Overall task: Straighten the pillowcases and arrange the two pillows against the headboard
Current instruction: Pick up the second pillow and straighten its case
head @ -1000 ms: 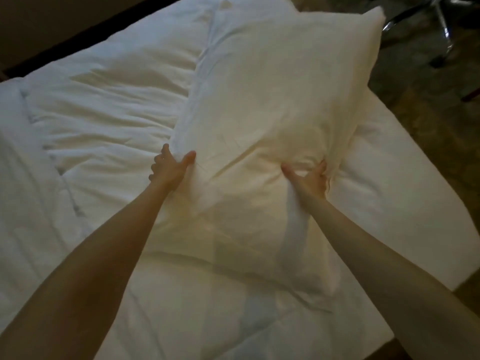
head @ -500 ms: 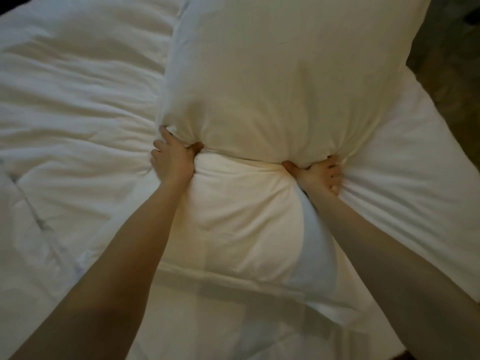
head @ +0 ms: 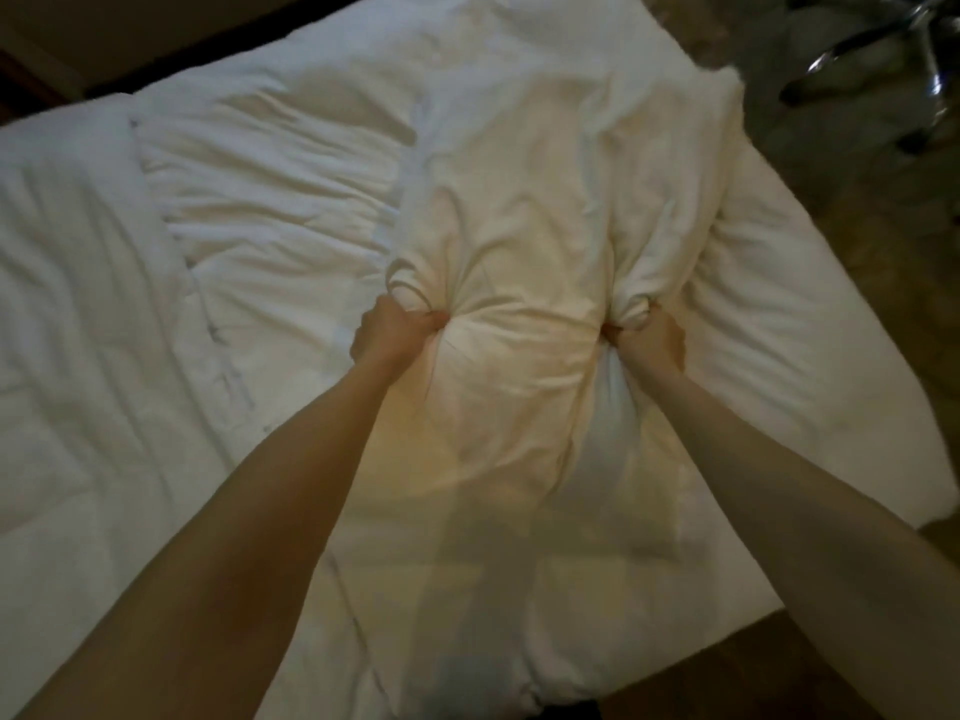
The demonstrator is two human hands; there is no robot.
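A white pillow in a loose, creased pillowcase lies lengthwise on the bed, its far end toward the top right. My left hand is clenched on a bunch of pillowcase fabric at the pillow's left side. My right hand is clenched on a bunch of fabric at its right side. Between the two fists the pillow is pinched narrow, and it bulges toward me below them. Only one pillow is in view.
A rumpled white duvet covers the bed. The bed's right edge runs diagonally, with patterned carpet beyond it. A chrome chair base stands at the top right. A dark strip borders the bed's far side at the top left.
The pillow was lifted and puffed up half a second ago; now it has come down flatter on the bed. Both hands stay gripped on its sides, now with fabric bunched tighter.
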